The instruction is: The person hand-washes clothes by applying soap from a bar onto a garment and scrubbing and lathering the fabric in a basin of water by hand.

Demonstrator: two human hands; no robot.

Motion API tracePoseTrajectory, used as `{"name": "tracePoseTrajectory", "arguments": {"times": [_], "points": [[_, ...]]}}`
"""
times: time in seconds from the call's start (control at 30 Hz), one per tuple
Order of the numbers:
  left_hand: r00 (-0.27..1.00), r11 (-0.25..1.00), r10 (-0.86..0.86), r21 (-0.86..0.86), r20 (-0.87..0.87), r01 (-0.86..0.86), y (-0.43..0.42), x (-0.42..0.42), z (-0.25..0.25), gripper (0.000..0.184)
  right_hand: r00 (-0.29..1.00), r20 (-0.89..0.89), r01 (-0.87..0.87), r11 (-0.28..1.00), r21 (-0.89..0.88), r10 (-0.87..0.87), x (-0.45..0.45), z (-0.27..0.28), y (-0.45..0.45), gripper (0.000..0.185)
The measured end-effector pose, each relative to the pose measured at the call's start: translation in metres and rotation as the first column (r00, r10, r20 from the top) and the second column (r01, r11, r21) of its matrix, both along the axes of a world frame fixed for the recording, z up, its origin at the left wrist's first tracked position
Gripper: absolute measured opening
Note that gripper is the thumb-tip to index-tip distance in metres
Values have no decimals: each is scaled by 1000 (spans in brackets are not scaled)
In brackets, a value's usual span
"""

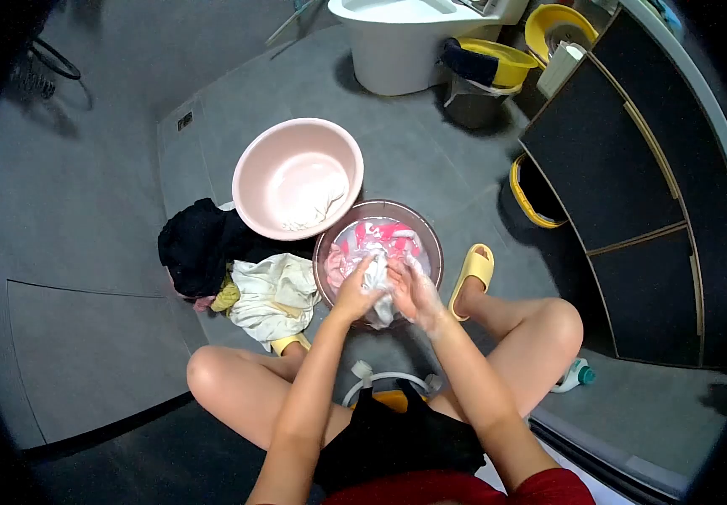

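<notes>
Just above a brown basin (437, 244) of sudsy water, my left hand (358, 293) is closed on a wet white cloth (378, 273). My right hand (414, 295) is beside that cloth, suds on its skin, its fingers apart and partly stretched out; its fingertips reach the cloth's edge. Pink-and-white patterned fabric (388, 238) lies in the water beyond my hands. A paler pink cloth (335, 266) is at the basin's left side. What lies deeper under the suds is hidden.
A pink basin (254, 160) with a small white cloth (323, 202) in it stands beyond, at the left. Black clothing (199, 244) and a cream garment (272, 295) are piled left of the brown basin. A toilet (393, 50), a bin (477, 97) and a dark cabinet (616, 160) stand farther off.
</notes>
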State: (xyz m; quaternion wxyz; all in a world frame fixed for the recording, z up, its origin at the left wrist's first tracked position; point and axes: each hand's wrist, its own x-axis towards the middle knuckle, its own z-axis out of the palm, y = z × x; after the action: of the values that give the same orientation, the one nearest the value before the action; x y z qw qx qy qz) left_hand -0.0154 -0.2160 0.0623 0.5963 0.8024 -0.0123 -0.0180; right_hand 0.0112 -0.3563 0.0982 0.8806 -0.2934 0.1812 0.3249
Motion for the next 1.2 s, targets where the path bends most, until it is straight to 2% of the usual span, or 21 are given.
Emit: {"name": "tracePoseTrajectory", "arguments": {"times": [0.1, 0.13, 0.23, 0.27, 0.3, 0.33, 0.37, 0.4, 0.43, 0.53, 0.7, 0.77, 0.83, 0.87, 0.9, 0.93, 0.97, 1.03, 1.07, 1.1, 1.2], "points": [[947, 925, 322, 208, 17, -318, -1, 4, -4, 44, 991, 124, 78, 967, -243, -49, -12, 1, 5, 49], [858, 866, 488, 34, 161, -499, -8, 1, -6, 29, 998, 60, 50, 896, -442, -26, -21, 4, 3, 52], [837, 831, 540, -218, 94, -512, -30, -5, 31, 26, 793, -608, -216, 918, -333, -34, -30, 1, 7, 57], [868, 843, 495, -232, -20, -486, -39, -16, 22, 25, 817, -543, -170, 981, 94, 194, -32, -7, 3, 65], [876, 873, 483, -72, -1, -482, -52, -28, 13, 29, 952, -287, -32, 968, 249, 105, -36, -45, 9, 67], [887, 874, 458, -211, 57, -437, -70, -42, 20, 31, 937, -305, 17, 852, 524, 169, -29, -58, 5, 63], [852, 902, 429, -81, 300, -425, -84, -51, 21, 31, 923, -305, 78, 658, 749, 237, -21, -70, -1, 59], [866, 946, 289, 16, 407, -323, -81, -58, 17, 35, 950, -217, -97, 870, 484, 226, -13, -84, -2, 51], [856, 966, 139, 122, 498, -228, -75, -61, 12, 38, 975, -186, -38, 912, 408, 124, -27, -95, 0, 45], [773, 799, 567, -36, -284, -600, -29, -26, -15, 33, 976, -186, 95, 988, -125, -117, -56, -56, 29, 33], [872, 880, 474, -40, 120, -473, -56, -43, 5, 25, 946, -324, 17, 993, 114, 21, -31, -39, 11, 40], [874, 898, 253, 236, 415, -371, -73, -54, 20, 31, 949, -260, -41, 888, 457, 177, -21, -64, 0, 40], [849, 911, 299, 136, 435, -390, -66, -45, 3, 21, 959, -167, -55, 731, 680, 227, -37, -109, -1, 40], [887, 892, 419, 94, 194, -442, -53, -36, -6, 19, 986, -133, 1, 795, 606, 100, -51, -117, 13, 35], [860, 862, 506, 65, -62, -503, -34, -22, -15, 18, 990, 143, -9, 985, 175, -16, -56, -92, 20, 34], [773, 823, 551, 55, -314, -565, -20, -14, -19, 18, 945, 322, 68, 924, -377, 61, -60, -64, 26, 35], [791, 798, 582, -55, -189, -600, -22, -14, -11, 15, 991, -67, 102, 975, -200, -117, -54, -61, 36, 38], [783, 808, 589, -167, 202, -565, -42, -16, 14, 17, 991, -120, 44, 991, -124, -59, -45, -58, 33, 41], [791, 841, 498, 27, 354, -541, -52, -27, 8, 20, 989, -148, 17, 996, -82, -29, -41, -58, 30, 43], [884, 920, 299, 137, 359, -367, -51, -36, 5, 26, 985, -172, -4, 999, -39, -3, -37, -57, 26, 46], [883, 903, 311, 179, 350, -390, -54, -43, -7, 16, 963, -268, 21, 998, 64, -3, -32, -21, 25, 45]]}}
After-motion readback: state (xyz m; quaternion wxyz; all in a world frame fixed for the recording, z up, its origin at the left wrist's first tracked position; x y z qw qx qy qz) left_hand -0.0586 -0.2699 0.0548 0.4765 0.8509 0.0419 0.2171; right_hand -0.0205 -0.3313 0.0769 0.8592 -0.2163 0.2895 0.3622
